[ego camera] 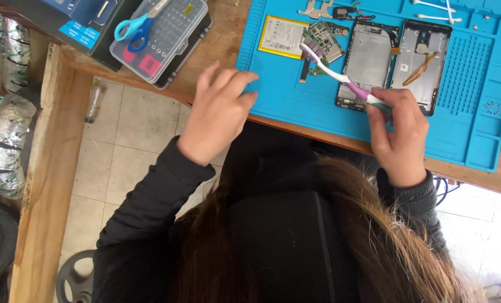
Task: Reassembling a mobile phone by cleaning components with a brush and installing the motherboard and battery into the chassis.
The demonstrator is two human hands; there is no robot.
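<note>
On the table [222, 39], the blue mat [474, 129] fills the upper right of the frame. A phone lies opened there, its frame [368, 62] and back shell [424, 56] side by side, the circuit board [326, 39] and battery [281, 36] out. Judging by this, disassembly is done and brushing is underway. The right hand [399, 137] has its fingers clamped on a toothbrush [340, 76], bristles on the board. The left hand [219, 109] rests at the mat's left edge, fingers loosely curled, holding nothing.

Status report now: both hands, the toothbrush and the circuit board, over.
Left hand empty, fingers on blue mat edge. Right hand grips toothbrush, bristles on circuit board. Nothing in the way.
</note>
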